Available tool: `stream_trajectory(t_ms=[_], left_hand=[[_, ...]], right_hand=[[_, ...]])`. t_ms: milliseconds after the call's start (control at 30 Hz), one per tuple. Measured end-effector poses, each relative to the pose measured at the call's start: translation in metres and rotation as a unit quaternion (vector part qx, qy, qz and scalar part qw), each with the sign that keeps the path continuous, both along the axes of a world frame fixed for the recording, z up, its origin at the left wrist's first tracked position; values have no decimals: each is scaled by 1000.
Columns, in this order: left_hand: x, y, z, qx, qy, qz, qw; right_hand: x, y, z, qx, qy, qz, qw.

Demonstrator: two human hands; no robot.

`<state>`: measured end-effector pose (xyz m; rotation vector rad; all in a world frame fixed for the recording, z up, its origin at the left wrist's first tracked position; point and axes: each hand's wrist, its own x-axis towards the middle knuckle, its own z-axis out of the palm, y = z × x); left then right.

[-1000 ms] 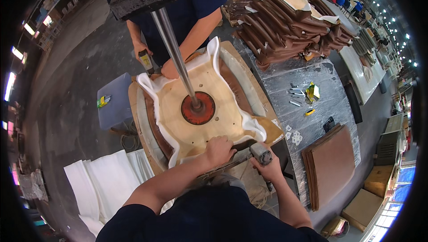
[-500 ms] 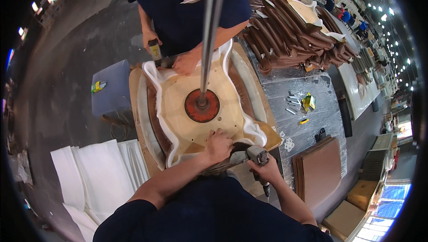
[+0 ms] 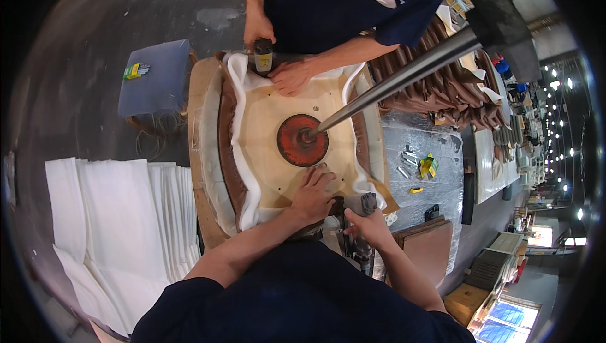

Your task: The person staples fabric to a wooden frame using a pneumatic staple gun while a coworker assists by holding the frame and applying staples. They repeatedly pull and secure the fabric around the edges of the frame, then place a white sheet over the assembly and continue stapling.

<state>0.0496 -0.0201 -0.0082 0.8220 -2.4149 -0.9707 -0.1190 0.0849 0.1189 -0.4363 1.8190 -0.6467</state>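
A pale wooden seat panel [image 3: 259, 115] lies face up, with white padding [image 3: 250, 188] around its edge and brown leather [image 3: 228, 172] outside that. A red disc [image 3: 287, 129] on a metal rod [image 3: 404, 74] rests on its middle. My left hand [image 3: 314, 194] lies on the panel's near edge, fingers stretched towards the disc. My right hand [image 3: 371, 226] grips a staple gun [image 3: 361, 204], its head beside my left hand at the near right edge. What lies under the gun's nose is hidden.
Across the panel, a co-worker's hand [image 3: 260, 30] holds another staple gun [image 3: 263, 59]; their other hand [image 3: 291, 79] presses the far edge. White sheets [image 3: 126, 216] stand at left, beside a blue-grey box [image 3: 154, 84]. At right are staples [image 3: 409, 156], brown panels [image 3: 424, 248] and piled leather [image 3: 429, 81].
My view has turned, so the rod slants to the upper right. My left hand's fingers have straightened from a curl. The staple gun in my right hand is nearer my left hand.
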Motion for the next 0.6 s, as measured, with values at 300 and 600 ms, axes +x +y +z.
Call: stream_trajectory(t_ms=[300,600], left_hand=[[14,6,16,10,-115,-27,993],[13,8,8,32,-85,17,996]], right_hand=[[4,-10,-11,4,81,17,997],[-1,-3,-8,-34,42,37,998]])
